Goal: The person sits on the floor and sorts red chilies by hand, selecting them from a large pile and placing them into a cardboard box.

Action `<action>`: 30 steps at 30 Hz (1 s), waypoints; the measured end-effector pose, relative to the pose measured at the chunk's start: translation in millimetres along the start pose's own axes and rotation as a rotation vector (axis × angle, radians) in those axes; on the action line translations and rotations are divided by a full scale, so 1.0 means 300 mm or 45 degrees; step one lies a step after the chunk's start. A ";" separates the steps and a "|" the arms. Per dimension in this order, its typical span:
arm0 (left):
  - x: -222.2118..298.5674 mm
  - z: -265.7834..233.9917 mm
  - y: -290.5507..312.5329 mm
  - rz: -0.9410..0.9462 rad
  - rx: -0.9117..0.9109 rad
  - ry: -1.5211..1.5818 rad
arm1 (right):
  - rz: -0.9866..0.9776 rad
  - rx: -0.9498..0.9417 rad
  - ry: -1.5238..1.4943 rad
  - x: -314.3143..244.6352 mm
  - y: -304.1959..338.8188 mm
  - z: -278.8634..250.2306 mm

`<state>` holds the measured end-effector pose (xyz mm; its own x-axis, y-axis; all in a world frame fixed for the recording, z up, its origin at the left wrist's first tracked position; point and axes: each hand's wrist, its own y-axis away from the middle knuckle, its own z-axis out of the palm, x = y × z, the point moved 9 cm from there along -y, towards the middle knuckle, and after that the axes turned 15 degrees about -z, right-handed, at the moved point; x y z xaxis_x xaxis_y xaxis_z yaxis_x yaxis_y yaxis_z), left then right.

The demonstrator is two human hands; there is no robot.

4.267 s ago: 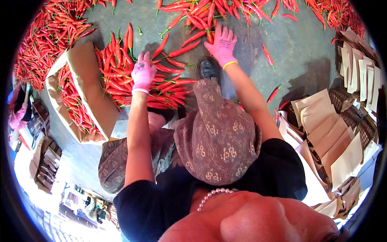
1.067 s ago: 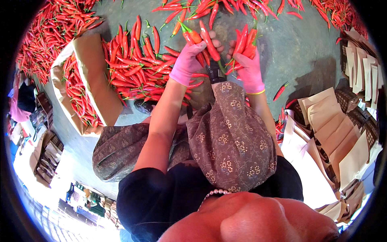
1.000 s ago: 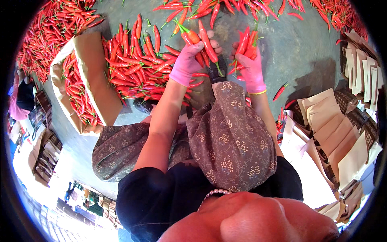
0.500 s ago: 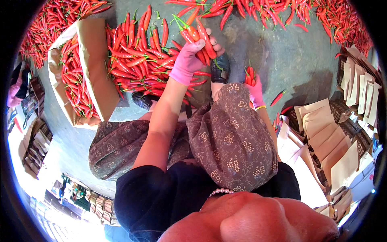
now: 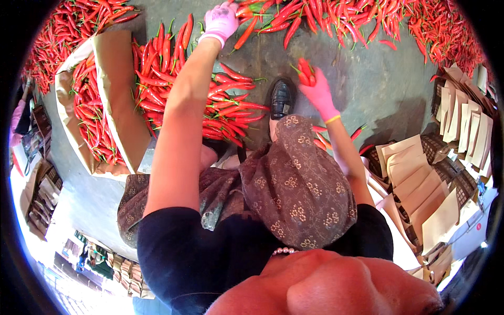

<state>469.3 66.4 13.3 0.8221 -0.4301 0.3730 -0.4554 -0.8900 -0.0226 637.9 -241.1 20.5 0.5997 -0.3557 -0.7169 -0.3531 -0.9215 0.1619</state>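
Observation:
My left hand point(image 5: 219, 22), in a pink glove, reaches to the far side beside the left end of a row of red chillies point(image 5: 294, 18). Its fingers close around red chillies point(image 5: 244, 10) at that edge, though the fingertips are partly hidden. My right hand point(image 5: 318, 94), also pink-gloved, is raised above the floor right of my shoe, slightly blurred. It grips a small bunch of red chillies point(image 5: 305, 72), tips and green stems pointing away from me. Below my left forearm spreads a heap of red chillies point(image 5: 226, 107), partly covered by the arm.
A brown paper sack point(image 5: 119, 89) full of red chillies stands on the left. Larger chilli piles point(image 5: 446, 34) lie far right and far left. Stacked brown paper bags point(image 5: 412, 176) in dark crates stand at right. My shoe point(image 5: 282, 98) is on the floor between my hands.
My left hand has moved away and left, from in front of me to the far chilli row. My right hand, with its chillies, has come up and left from beside my knee.

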 end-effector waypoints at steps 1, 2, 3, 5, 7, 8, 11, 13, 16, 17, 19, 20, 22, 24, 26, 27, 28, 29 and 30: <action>-0.006 0.052 0.030 -0.011 -0.090 -0.124 | -0.049 -0.024 -0.043 -0.036 -0.046 0.006; -0.022 0.105 0.076 -0.025 -0.179 -0.251 | -0.101 -0.050 -0.087 -0.078 -0.095 0.007; -0.073 0.140 0.138 -0.120 -0.195 -0.148 | -0.155 -0.064 -0.143 -0.125 -0.151 0.015; -0.146 0.129 0.245 -0.250 -0.255 0.126 | -0.145 -0.060 -0.217 -0.163 -0.254 0.032; -0.271 0.133 0.273 -0.552 -0.318 0.564 | -0.263 -0.082 -0.230 -0.222 -0.384 0.051; -0.340 0.139 0.264 -0.727 -0.321 0.831 | -0.388 -0.081 -0.212 -0.272 -0.478 0.078; -0.372 0.011 0.174 -0.979 -0.053 1.620 | -0.709 -0.198 0.429 -0.414 -0.737 0.201; -0.339 -0.041 0.142 -0.999 -0.019 1.101 | -1.008 -0.203 1.262 -0.406 -0.783 0.290; -0.335 0.000 0.151 -0.890 -0.097 0.119 | -0.846 -0.406 0.869 -0.370 -0.859 0.312; -0.321 0.026 0.135 -0.870 -0.157 0.023 | -0.892 -0.148 0.827 -0.384 -0.860 0.265; -0.249 0.005 0.090 -0.851 -0.308 -0.145 | -0.598 -0.186 0.508 -0.388 -0.856 0.208; -0.242 0.006 0.072 -0.793 -0.266 -0.288 | -0.451 -0.205 0.346 -0.384 -0.845 0.194; -0.284 0.008 0.077 -0.884 -0.298 -0.115 | -0.352 0.006 -0.094 -0.306 -0.774 0.137; -0.316 -0.087 0.119 -0.836 0.003 0.285 | -0.197 0.074 -0.657 -0.216 -0.677 0.140; -0.279 -0.101 0.139 -0.649 -0.039 0.452 | 0.037 0.099 -0.972 -0.207 -0.562 0.170; -0.187 -0.090 0.124 -0.509 -0.108 0.358 | 0.166 0.113 -1.111 -0.194 -0.501 0.180; -0.090 -0.069 0.099 -0.363 -0.156 0.268 | 0.230 0.155 -1.129 -0.146 -0.456 0.190; -0.035 0.011 0.063 -0.192 -0.193 0.093 | 0.264 0.193 -1.163 -0.089 -0.424 0.230; 0.003 0.090 0.052 -0.030 -0.238 -0.093 | 0.307 0.221 -1.203 -0.064 -0.408 0.263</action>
<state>472.1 48.1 -11.8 0.8528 -0.4254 0.3030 -0.4857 -0.8593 0.1604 612.8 -109.3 -39.2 -0.2948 -0.1906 -0.9363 -0.5363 -0.7780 0.3272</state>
